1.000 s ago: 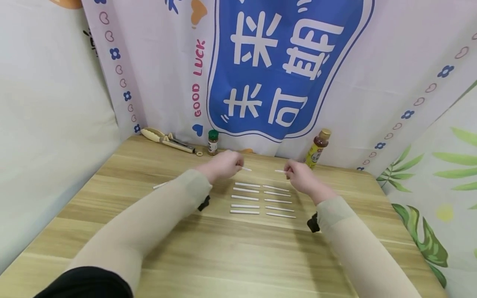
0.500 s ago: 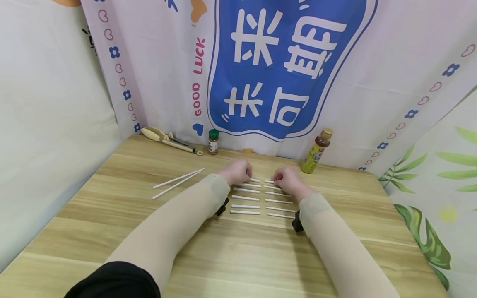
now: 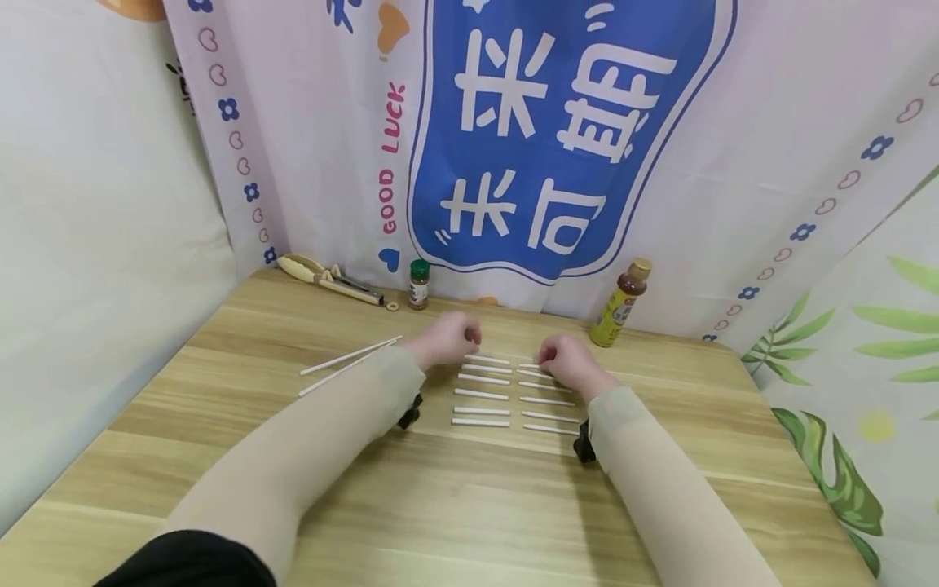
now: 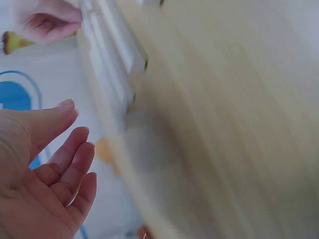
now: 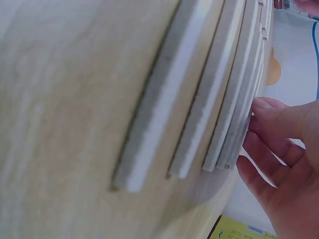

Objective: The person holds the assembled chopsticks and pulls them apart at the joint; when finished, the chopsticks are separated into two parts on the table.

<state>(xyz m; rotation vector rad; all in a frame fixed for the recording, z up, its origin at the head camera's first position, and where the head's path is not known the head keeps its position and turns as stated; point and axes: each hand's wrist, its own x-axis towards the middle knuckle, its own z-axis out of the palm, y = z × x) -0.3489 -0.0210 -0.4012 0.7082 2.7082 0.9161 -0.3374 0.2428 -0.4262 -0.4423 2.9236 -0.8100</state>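
Free tabletop [image 3: 455, 514] between sleeves [image 3: 308, 440], sticks [image 3: 481, 410] beyond (lying flat), bottle [image 3: 616, 311] behind

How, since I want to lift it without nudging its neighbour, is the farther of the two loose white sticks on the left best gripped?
Probably pinch the farther stick across its width, near its left end, coming from above: it is thin and lies flat. There the nearer stick is plainly apart from it, whereas towards the right they converge.
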